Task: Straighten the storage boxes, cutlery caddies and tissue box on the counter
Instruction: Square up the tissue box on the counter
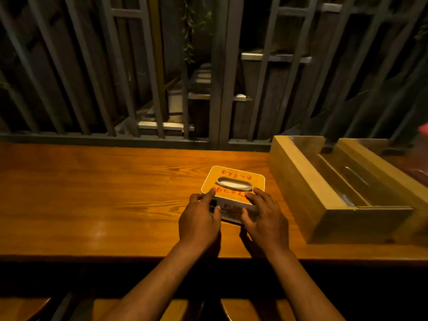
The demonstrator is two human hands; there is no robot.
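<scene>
Nearest to me are my 2 bare forearms, reaching forward over the near edge of the worktop (92, 205). My left hand (199, 218) grips the near left corner of the tissue box (234, 188): its index finger lies along the orange top, its thumb presses the near side face, and the other fingers curl round the left edge. My right hand (266, 218) holds the near right corner, its fingers bent over the top edge beside the oval slot and its thumb on the same near side face. The tissue box sits flat on the wood between and just beyond both hands, turned slightly askew to the worktop edge, with white tissue showing in the slot and red characters printed on the lid. Off to the right of my right hand, near but apart from the tissue box, stands a long wooden cutlery caddy (298, 181) with open compartments; I cannot tell what lies inside, only dim shapes. A second wooden box (361, 154) sits touching it on the far side. Beyond my hands, a grey barred railing (139, 89) runs along the back of the worktop.
</scene>
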